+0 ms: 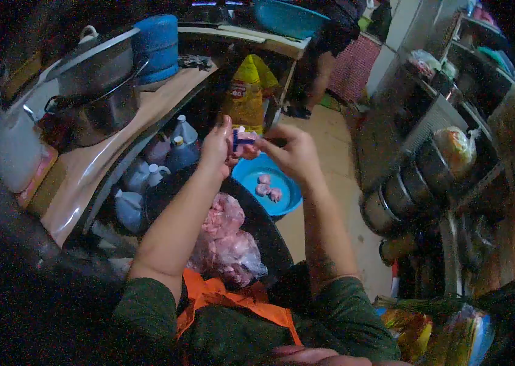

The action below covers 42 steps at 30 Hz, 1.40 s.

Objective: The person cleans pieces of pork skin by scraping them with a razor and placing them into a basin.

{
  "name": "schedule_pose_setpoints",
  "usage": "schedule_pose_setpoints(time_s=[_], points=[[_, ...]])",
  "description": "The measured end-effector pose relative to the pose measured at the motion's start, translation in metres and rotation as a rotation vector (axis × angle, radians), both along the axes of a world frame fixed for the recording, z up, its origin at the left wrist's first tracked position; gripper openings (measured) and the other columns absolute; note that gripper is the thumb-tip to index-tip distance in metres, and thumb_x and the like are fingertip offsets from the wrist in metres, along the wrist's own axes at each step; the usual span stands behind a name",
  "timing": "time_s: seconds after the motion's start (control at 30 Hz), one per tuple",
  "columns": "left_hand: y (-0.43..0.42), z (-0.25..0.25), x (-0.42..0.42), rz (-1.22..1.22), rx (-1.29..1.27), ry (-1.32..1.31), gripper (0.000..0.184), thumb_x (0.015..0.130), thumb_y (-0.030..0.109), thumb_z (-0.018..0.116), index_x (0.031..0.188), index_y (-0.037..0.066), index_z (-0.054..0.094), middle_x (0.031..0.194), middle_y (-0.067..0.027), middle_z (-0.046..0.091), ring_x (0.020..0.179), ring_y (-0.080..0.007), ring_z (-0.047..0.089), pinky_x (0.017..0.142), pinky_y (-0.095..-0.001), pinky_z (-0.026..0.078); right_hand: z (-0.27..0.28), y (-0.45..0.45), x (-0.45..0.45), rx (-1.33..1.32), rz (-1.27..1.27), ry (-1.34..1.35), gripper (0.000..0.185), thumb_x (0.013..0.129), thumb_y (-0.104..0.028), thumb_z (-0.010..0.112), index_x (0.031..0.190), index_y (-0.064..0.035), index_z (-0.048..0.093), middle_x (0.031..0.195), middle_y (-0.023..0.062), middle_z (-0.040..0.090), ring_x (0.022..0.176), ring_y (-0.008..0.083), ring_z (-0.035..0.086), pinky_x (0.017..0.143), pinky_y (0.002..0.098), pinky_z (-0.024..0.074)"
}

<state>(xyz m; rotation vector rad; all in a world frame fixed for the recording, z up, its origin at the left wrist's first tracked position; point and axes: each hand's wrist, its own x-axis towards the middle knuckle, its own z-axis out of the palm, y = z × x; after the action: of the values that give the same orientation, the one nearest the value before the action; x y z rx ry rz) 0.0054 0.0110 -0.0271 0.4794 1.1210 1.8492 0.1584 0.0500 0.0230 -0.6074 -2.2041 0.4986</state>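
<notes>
My left hand (pixel 218 146) is closed around a pale pink piece of meat (pixel 247 151), held up over the tubs. Pinched in the fingers of my right hand (pixel 294 152) is a small blue T-shaped razor (pixel 237 141), its head against or very close to the meat. Beneath my hands is a light-blue basin (pixel 292 204) with several pink meat pieces (pixel 263 188) in it. Nearer my body, a large dark tub (pixel 276 247) holds plastic bags of pink meat (pixel 224 235).
A wooden counter (pixel 96 161) on the left carries metal pots (pixel 108 113) and a blue container (pixel 157 49). Plastic jugs (pixel 183 149) stand below it. Ahead is a yellow sack (pixel 245 91); another person's leg (pixel 319 76) shows beyond. Shelves with pots (pixel 416 186) line the right.
</notes>
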Motion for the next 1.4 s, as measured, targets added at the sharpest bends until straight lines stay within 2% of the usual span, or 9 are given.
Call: schedule_pose_setpoints(time_s=[0.07, 0.17, 0.47, 0.6, 0.7, 0.87, 1.03, 1.2, 1.4], points=[[0.001, -0.001, 0.002, 0.008, 0.022, 0.066, 0.05, 0.084, 0.053, 0.038, 0.085, 0.005, 0.054, 0.069, -0.0039, 0.061, 0.047, -0.0071, 0.048, 0.035, -0.02, 0.027, -0.009, 0.006, 0.0, -0.056, 0.06, 0.039, 0.018, 0.068, -0.017, 0.067, 0.072, -0.0005, 0.061, 0.065, 0.0086, 0.06, 0.058, 0.0132, 0.055, 0.054, 0.0269, 0.0435], [0.007, -0.022, -0.024, -0.185, 0.004, 0.116, 0.05, 0.083, 0.053, 0.039, 0.084, 0.005, 0.054, 0.07, -0.0046, 0.061, 0.047, -0.0074, 0.048, 0.037, -0.0202, 0.032, -0.011, 0.016, 0.003, -0.062, -0.03, 0.014, 0.021, 0.067, -0.021, 0.068, 0.072, -0.0015, 0.061, 0.067, 0.0096, 0.061, 0.059, 0.0161, 0.057, 0.054, 0.0285, 0.0439], [0.005, -0.014, -0.017, -0.065, 0.001, 0.158, 0.053, 0.081, 0.058, 0.038, 0.079, 0.008, 0.056, 0.055, 0.0025, 0.05, 0.041, -0.0076, 0.039, 0.035, -0.0212, 0.026, -0.011, 0.019, 0.006, 0.025, -0.049, -0.037, 0.021, 0.065, -0.022, 0.068, 0.07, -0.0034, 0.061, 0.065, 0.012, 0.058, 0.059, 0.0254, 0.057, 0.054, 0.0331, 0.0439], [0.004, -0.006, -0.01, -0.001, -0.031, 0.17, 0.053, 0.08, 0.059, 0.039, 0.077, 0.009, 0.056, 0.055, 0.0032, 0.048, 0.04, -0.0078, 0.037, 0.035, -0.021, 0.026, -0.009, 0.014, 0.0, 0.182, -0.042, 0.033, 0.02, 0.066, -0.021, 0.069, 0.071, -0.0027, 0.061, 0.067, 0.0119, 0.06, 0.061, 0.023, 0.058, 0.055, 0.0325, 0.0445], [0.008, -0.009, -0.004, 0.038, 0.015, 0.091, 0.05, 0.08, 0.058, 0.04, 0.076, 0.011, 0.055, 0.054, 0.0027, 0.048, 0.04, -0.0082, 0.038, 0.034, -0.0206, 0.023, -0.018, 0.012, -0.007, 0.026, -0.012, 0.048, 0.019, 0.067, -0.02, 0.068, 0.071, -0.003, 0.061, 0.068, 0.0114, 0.06, 0.062, 0.0212, 0.058, 0.057, 0.0311, 0.0446], [-0.003, -0.001, -0.009, 0.066, -0.049, 0.009, 0.04, 0.082, 0.053, 0.042, 0.086, 0.013, 0.046, 0.056, 0.0022, 0.044, 0.042, -0.009, 0.037, 0.033, -0.0215, 0.023, -0.012, 0.031, 0.015, 0.077, -0.134, 0.031, 0.02, 0.067, -0.02, 0.069, 0.072, -0.0024, 0.061, 0.067, 0.0091, 0.061, 0.06, 0.0167, 0.057, 0.056, 0.0289, 0.0439], [-0.009, -0.001, -0.014, -0.065, 0.06, -0.167, 0.038, 0.082, 0.052, 0.044, 0.072, 0.015, 0.045, 0.06, 0.0019, 0.043, 0.044, -0.0091, 0.037, 0.033, -0.0214, 0.022, -0.014, 0.036, 0.015, 0.036, -0.146, 0.042, 0.022, 0.068, -0.022, 0.07, 0.071, -0.0016, 0.061, 0.065, 0.007, 0.06, 0.058, 0.0119, 0.055, 0.054, 0.0269, 0.0427], [0.004, -0.007, -0.022, -0.194, 0.06, -0.183, 0.029, 0.08, 0.032, 0.056, 0.062, 0.017, 0.038, 0.062, 0.0022, 0.043, 0.046, -0.0078, 0.039, 0.032, -0.0188, 0.022, -0.009, 0.039, 0.019, -0.029, -0.134, 0.043, 0.024, 0.068, -0.024, 0.069, 0.072, -0.0018, 0.061, 0.062, 0.0059, 0.059, 0.057, 0.0112, 0.053, 0.052, 0.0257, 0.0413], [-0.004, -0.002, -0.02, -0.2, 0.194, -0.144, 0.015, 0.081, 0.023, 0.055, 0.075, 0.017, 0.042, 0.068, 0.0011, 0.046, 0.051, -0.008, 0.043, 0.032, -0.0176, 0.023, 0.001, 0.03, 0.023, -0.108, -0.112, 0.067, 0.026, 0.068, -0.025, 0.07, 0.071, -0.0011, 0.061, 0.062, 0.0056, 0.059, 0.057, 0.011, 0.052, 0.052, 0.0257, 0.0412]])
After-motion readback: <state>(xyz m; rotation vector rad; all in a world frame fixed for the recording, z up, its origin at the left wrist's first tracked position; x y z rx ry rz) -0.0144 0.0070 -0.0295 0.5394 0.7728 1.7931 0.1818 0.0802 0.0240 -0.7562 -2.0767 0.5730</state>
